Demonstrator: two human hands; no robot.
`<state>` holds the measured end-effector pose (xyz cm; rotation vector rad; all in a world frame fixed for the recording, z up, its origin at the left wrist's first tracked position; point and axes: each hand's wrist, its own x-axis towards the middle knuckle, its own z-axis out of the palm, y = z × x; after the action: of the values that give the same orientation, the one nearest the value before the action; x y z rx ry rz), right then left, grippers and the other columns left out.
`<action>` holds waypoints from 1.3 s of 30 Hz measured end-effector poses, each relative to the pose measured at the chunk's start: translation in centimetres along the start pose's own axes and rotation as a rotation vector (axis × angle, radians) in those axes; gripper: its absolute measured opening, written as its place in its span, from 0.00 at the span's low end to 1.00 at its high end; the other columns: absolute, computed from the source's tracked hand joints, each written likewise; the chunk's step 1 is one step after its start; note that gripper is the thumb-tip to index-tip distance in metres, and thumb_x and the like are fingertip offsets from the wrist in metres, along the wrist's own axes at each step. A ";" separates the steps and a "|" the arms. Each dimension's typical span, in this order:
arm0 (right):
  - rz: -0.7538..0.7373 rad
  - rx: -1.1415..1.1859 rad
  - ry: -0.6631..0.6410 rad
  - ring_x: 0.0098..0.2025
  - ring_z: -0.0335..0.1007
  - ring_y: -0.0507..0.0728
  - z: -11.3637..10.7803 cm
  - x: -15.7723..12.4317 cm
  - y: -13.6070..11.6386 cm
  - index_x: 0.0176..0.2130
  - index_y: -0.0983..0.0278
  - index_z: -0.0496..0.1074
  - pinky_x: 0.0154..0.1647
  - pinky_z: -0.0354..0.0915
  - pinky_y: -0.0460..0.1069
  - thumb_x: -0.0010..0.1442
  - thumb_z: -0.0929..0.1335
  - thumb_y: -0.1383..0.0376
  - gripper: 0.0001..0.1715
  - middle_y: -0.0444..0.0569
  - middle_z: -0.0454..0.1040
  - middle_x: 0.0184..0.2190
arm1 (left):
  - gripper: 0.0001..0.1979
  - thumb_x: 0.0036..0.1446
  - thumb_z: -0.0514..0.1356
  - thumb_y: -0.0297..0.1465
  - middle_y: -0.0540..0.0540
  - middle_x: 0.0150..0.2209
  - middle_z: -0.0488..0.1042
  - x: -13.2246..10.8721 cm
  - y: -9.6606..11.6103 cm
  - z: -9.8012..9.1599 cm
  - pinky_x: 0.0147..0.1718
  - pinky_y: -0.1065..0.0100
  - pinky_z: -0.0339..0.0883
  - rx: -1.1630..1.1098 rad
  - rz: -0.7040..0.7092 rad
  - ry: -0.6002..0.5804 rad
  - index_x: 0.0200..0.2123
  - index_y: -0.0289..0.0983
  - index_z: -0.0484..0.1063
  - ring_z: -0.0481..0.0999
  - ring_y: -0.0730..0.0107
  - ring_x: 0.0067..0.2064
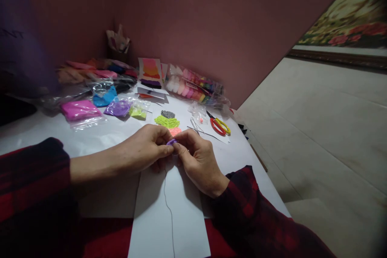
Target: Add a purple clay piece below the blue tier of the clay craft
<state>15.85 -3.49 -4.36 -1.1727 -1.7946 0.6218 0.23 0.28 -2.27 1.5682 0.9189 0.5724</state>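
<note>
Between the fingertips of my left hand (151, 145) and my right hand (196, 155) is a small piece of purple modelling clay (172, 142). Both hands pinch it, thumbs toward each other. They are over a white sheet of paper (184, 221) with a thin dark wavy line down its middle. Just beyond my fingers, textured patches of grey clay (167, 114), lime-yellow clay (167, 121) and coral-pink clay (175, 131) are lined up on the sheet. My fingers partly cover the pink patch.
To the left lie bags of pink clay (81, 111), purple clay (117, 107), blue clay (104, 96) and lime clay (138, 113). On the right are red-and-yellow-handled scissors (220, 126) and a slim metal tool (194, 125). A multicoloured clay pack (193, 82) leans by the wall.
</note>
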 end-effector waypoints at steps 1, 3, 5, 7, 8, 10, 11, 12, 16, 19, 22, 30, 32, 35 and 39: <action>-0.003 -0.001 -0.001 0.30 0.66 0.52 0.0 0.0 0.0 0.36 0.63 0.69 0.31 0.64 0.49 0.61 0.64 0.70 0.04 0.45 0.71 0.29 | 0.04 0.53 0.57 0.29 0.52 0.19 0.70 0.0 0.0 0.0 0.20 0.70 0.65 0.003 0.000 0.001 0.27 0.36 0.65 0.71 0.71 0.20; -0.012 -0.002 -0.002 0.30 0.67 0.52 0.0 0.0 0.0 0.36 0.63 0.69 0.32 0.64 0.49 0.60 0.64 0.70 0.04 0.45 0.72 0.29 | 0.04 0.53 0.57 0.29 0.52 0.19 0.70 0.0 0.0 0.0 0.19 0.70 0.65 0.012 -0.003 0.004 0.27 0.36 0.65 0.71 0.71 0.20; -0.015 -0.005 -0.003 0.30 0.67 0.52 0.0 0.0 0.0 0.36 0.64 0.69 0.32 0.64 0.49 0.60 0.64 0.70 0.04 0.45 0.72 0.29 | 0.04 0.53 0.57 0.28 0.52 0.19 0.70 -0.1 0.1 0.0 0.19 0.69 0.65 0.021 -0.007 0.005 0.28 0.35 0.65 0.71 0.71 0.20; -0.012 -0.006 -0.004 0.30 0.67 0.52 0.1 0.0 0.0 0.36 0.64 0.69 0.31 0.64 0.49 0.61 0.64 0.70 0.04 0.45 0.72 0.29 | 0.04 0.54 0.57 0.28 0.52 0.19 0.70 -0.1 0.1 0.0 0.20 0.69 0.65 0.024 -0.012 0.004 0.28 0.35 0.65 0.71 0.71 0.20; -0.013 -0.005 -0.004 0.29 0.67 0.52 0.1 0.0 0.0 0.36 0.64 0.69 0.31 0.64 0.49 0.61 0.64 0.70 0.04 0.45 0.72 0.29 | 0.04 0.54 0.57 0.28 0.52 0.19 0.70 -0.1 0.1 0.0 0.20 0.69 0.65 0.024 -0.016 0.005 0.28 0.35 0.65 0.71 0.71 0.20; -0.016 -0.004 -0.002 0.29 0.66 0.52 0.1 0.0 0.1 0.36 0.64 0.69 0.31 0.64 0.49 0.61 0.64 0.70 0.04 0.45 0.72 0.29 | 0.04 0.54 0.57 0.28 0.52 0.19 0.70 -0.1 0.1 0.0 0.20 0.69 0.65 0.027 -0.016 0.006 0.28 0.35 0.64 0.71 0.71 0.20; -0.019 -0.003 -0.002 0.29 0.66 0.52 0.1 0.0 0.1 0.36 0.64 0.69 0.31 0.64 0.49 0.61 0.64 0.70 0.04 0.45 0.72 0.29 | 0.04 0.54 0.57 0.28 0.52 0.20 0.70 -0.1 0.0 0.0 0.20 0.69 0.65 0.028 -0.012 0.003 0.28 0.35 0.65 0.71 0.71 0.20; -0.019 -0.001 -0.001 0.30 0.67 0.52 0.0 0.0 0.1 0.36 0.64 0.69 0.31 0.64 0.49 0.61 0.64 0.70 0.04 0.45 0.72 0.29 | 0.03 0.54 0.57 0.28 0.52 0.20 0.70 -0.1 0.0 -0.1 0.20 0.69 0.65 0.027 -0.005 -0.001 0.29 0.35 0.65 0.71 0.71 0.20; -0.009 -0.004 -0.005 0.29 0.67 0.52 0.0 0.0 0.2 0.36 0.63 0.69 0.31 0.64 0.49 0.61 0.64 0.70 0.04 0.45 0.72 0.29 | 0.03 0.54 0.56 0.28 0.52 0.20 0.70 0.0 -0.1 -0.1 0.19 0.70 0.65 0.028 0.003 -0.008 0.29 0.35 0.65 0.71 0.71 0.20; -0.010 -0.005 -0.007 0.30 0.67 0.52 0.0 0.0 0.2 0.36 0.63 0.69 0.32 0.65 0.49 0.61 0.64 0.70 0.04 0.45 0.72 0.29 | 0.04 0.53 0.57 0.28 0.52 0.19 0.70 0.0 -0.1 -0.1 0.19 0.70 0.64 0.035 -0.006 -0.002 0.27 0.36 0.65 0.71 0.72 0.20; -0.012 -0.004 -0.006 0.30 0.67 0.52 0.0 0.0 0.1 0.36 0.63 0.69 0.31 0.65 0.49 0.61 0.64 0.70 0.04 0.45 0.72 0.29 | 0.04 0.53 0.57 0.28 0.53 0.19 0.69 0.0 -0.1 -0.1 0.19 0.70 0.64 0.034 -0.007 -0.002 0.27 0.36 0.64 0.71 0.72 0.20; -0.016 -0.010 -0.004 0.30 0.67 0.52 0.0 0.1 0.0 0.35 0.63 0.69 0.32 0.65 0.49 0.60 0.64 0.70 0.04 0.45 0.72 0.29 | 0.03 0.53 0.57 0.28 0.53 0.19 0.69 -0.1 -0.1 -0.1 0.19 0.70 0.64 0.023 -0.004 -0.005 0.28 0.36 0.65 0.71 0.72 0.20; -0.016 -0.015 -0.003 0.30 0.67 0.52 0.0 0.1 0.0 0.35 0.63 0.69 0.32 0.65 0.49 0.60 0.64 0.70 0.04 0.45 0.72 0.29 | 0.03 0.53 0.57 0.28 0.53 0.19 0.69 -0.1 -0.1 0.0 0.19 0.70 0.64 0.032 -0.006 -0.001 0.28 0.35 0.65 0.71 0.72 0.20; -0.013 -0.018 -0.004 0.30 0.67 0.52 0.0 0.1 0.0 0.35 0.63 0.69 0.32 0.65 0.49 0.60 0.64 0.70 0.04 0.45 0.72 0.29 | 0.04 0.53 0.57 0.28 0.53 0.19 0.69 -0.1 -0.1 0.0 0.19 0.70 0.65 0.039 -0.010 0.011 0.28 0.35 0.65 0.71 0.72 0.20; -0.008 -0.010 -0.016 0.30 0.67 0.52 0.0 0.1 0.0 0.36 0.63 0.68 0.31 0.64 0.49 0.61 0.64 0.70 0.04 0.45 0.72 0.29 | 0.04 0.53 0.57 0.28 0.52 0.19 0.70 -0.1 -0.1 0.1 0.19 0.70 0.65 0.043 -0.006 0.018 0.27 0.36 0.65 0.71 0.72 0.20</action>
<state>15.85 -3.44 -4.28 -1.1699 -1.8172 0.6195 0.21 0.15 -2.33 1.6006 0.9550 0.5662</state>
